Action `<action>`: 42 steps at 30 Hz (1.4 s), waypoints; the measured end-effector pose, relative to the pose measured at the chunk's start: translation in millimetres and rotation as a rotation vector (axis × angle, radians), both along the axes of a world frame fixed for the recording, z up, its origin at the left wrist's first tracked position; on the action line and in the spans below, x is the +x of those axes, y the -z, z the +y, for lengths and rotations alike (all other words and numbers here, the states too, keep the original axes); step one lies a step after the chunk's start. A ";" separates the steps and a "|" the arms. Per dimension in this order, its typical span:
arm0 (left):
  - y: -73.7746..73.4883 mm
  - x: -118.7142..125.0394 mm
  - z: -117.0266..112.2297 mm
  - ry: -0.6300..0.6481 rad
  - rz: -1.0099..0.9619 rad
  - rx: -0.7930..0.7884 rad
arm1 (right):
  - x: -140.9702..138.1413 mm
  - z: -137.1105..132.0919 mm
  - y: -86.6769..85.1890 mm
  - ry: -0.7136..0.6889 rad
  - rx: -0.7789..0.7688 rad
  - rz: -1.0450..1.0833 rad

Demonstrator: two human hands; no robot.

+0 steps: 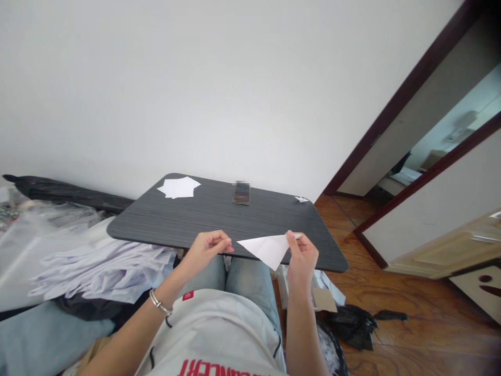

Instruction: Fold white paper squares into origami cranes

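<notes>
Silver bracelet (155, 300), white red-lettered top (219, 330), pale jeans (250, 277).

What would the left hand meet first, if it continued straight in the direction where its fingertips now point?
The left hand would likely meet the pointed corner of the folded white paper, held by the right hand, though depth is unclear in this single view.

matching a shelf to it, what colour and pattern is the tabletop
The tabletop is dark grey with fine wood-like streaks, best seen in the head view.

I assess the premises as a home: garments (105, 266) heaped at my left, wood-grain flooring (415, 303), dark door frame (402, 99).
</notes>
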State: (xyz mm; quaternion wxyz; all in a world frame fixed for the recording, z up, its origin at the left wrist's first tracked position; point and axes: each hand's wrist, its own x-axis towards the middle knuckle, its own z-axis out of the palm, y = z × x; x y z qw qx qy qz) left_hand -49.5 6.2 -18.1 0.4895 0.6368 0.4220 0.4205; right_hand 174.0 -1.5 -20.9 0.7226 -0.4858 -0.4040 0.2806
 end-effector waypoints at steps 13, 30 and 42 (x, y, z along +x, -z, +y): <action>-7.1 30.4 -8.2 0.096 -0.204 -0.160 | -13.2 -5.7 0.9 -0.035 0.024 0.034; -16.0 35.9 -3.3 -0.188 -0.330 -0.053 | -26.9 -11.0 -0.8 -0.650 -0.201 -0.236; -0.3 40.3 -4.1 -0.010 -0.186 -0.055 | -32.7 -8.5 6.0 -0.611 -0.158 -0.127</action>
